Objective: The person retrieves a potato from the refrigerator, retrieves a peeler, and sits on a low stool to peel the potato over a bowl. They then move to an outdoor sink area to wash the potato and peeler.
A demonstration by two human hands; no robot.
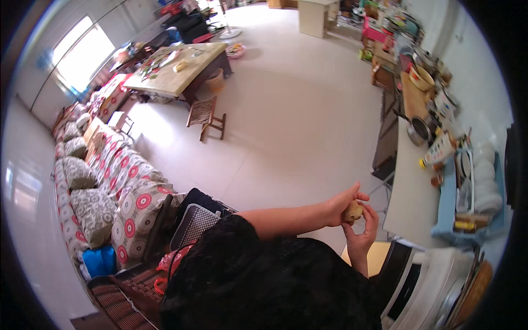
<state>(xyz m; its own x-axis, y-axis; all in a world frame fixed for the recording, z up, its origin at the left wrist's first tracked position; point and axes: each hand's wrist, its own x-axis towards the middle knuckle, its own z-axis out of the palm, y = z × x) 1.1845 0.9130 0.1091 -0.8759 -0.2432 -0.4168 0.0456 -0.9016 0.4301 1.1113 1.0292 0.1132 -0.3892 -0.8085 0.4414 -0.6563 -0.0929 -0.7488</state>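
Observation:
In front of my body, a small yellowish-brown lump (353, 212), perhaps a potato or a piece of ginger, sits between my two hands. My left hand (341, 205) reaches across from the left and has it against the palm side, with some fingers stretched outward. From below, my right hand (364, 231) grips the same lump with thumb and fingertips. Part of the lump is hidden by the fingers. Both hands are beside the near left edge of a pale countertop (406, 194).
The counter at right bears a dark pan (420, 130), a white bottle with a yellow cap (438, 149) and a blue rack (445, 206). A white appliance (437, 284) stands at lower right. Left are a patterned sofa (136, 165), a folding stool (206, 117) and a table (194, 62).

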